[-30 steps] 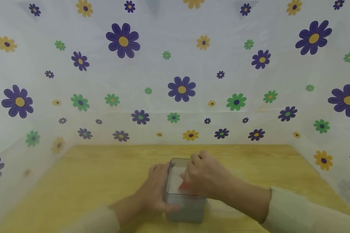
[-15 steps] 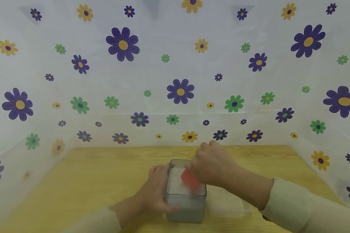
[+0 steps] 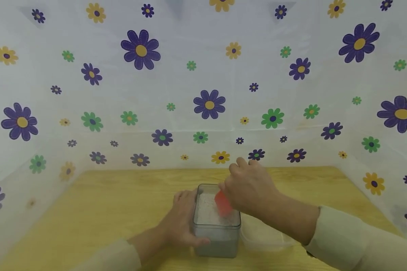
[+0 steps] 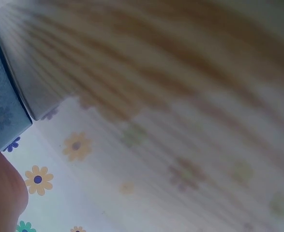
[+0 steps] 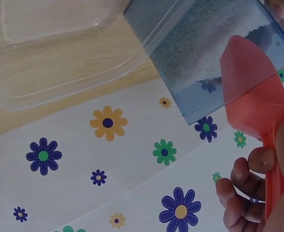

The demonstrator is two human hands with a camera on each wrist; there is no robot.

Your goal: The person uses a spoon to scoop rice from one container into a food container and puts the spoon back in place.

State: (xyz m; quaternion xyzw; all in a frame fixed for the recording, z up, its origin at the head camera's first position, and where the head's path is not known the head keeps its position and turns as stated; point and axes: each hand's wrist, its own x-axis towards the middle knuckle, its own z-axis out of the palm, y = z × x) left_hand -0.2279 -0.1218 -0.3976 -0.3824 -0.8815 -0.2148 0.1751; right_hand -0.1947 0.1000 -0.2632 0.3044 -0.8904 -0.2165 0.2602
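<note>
A flowery sheet is hanging behind the box, and a wooden table is spreading out under it. The see-through gray box is standing upright, with white stuff filling much of it. Just beside the box, on its right, a clear plastic dish is lying on the table.

It seems the scooping part is going on now. The next move is probably calling for a slow, flat lift over the rim of the box, so that nothing is spilling.

The left hand is holding the left side of the box, its thumb reaching across the near side. The right hand is hanging over the right side of the box's top, and its fingers and thumb are curling snugly around a handle. That handle is belonging to a red scoop. The scoop's bowl is poking out past the grip, with its front end going inside the box and its back end staying above the rim. I cannot tell if it is carrying any white stuff.
</note>
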